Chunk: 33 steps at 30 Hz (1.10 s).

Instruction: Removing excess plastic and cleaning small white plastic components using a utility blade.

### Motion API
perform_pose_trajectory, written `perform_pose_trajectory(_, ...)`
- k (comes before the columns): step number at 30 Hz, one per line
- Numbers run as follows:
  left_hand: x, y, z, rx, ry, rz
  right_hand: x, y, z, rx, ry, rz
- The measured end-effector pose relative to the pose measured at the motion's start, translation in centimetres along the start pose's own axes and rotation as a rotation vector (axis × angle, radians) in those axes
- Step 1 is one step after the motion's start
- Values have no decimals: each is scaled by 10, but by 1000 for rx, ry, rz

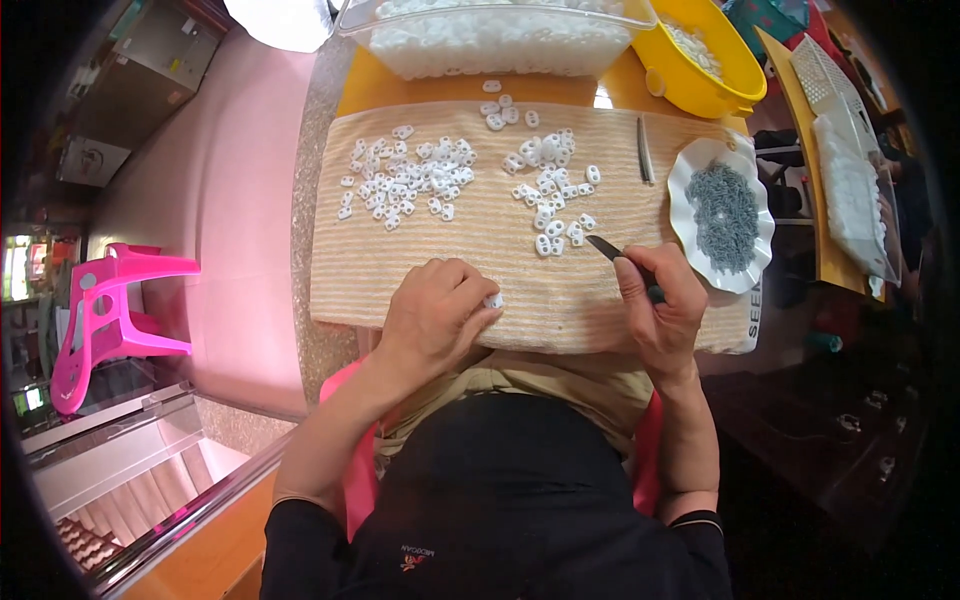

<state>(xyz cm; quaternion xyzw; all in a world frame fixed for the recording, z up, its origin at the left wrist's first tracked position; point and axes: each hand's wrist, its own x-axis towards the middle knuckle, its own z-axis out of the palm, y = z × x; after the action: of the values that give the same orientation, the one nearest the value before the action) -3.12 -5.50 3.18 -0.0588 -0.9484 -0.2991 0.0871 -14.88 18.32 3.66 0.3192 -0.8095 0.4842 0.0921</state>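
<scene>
The left hand (435, 310) is pinching a small, white, two-holed plastic piece (495, 300) near the front edge of a striped tan cloth (365, 270); the right hand (665, 300) is gripping a slim, dark-bladed knife (604, 248). Similar white pieces (430, 176) are lying beyond; bare cloth is stretching between the hands.

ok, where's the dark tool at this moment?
Head view, right of centre: the dark tool is in the right hand, its tip beside the nearest white pieces, left of the wavy plate.
</scene>
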Motion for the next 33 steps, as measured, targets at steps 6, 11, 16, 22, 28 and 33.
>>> perform_pose_trajectory(6,3,2,1,-42,-47,11,2,-4,1,15,2,18)
perform_pose_trajectory(11,6,1,1,-52,-80,24,3,-3,1,-6,-6,21)
perform_pose_trajectory(16,9,6,-1,-53,-93,28,1,-2,2,-41,-40,31)
perform_pose_trajectory(22,13,10,0,-73,-97,61,1,-5,2,-44,-42,53)
perform_pose_trajectory(28,12,6,4,-166,-48,28,1,-7,1,-26,-68,31)
perform_pose_trajectory(33,15,7,6,-830,-41,-549,1,-15,1,-16,-108,-18)
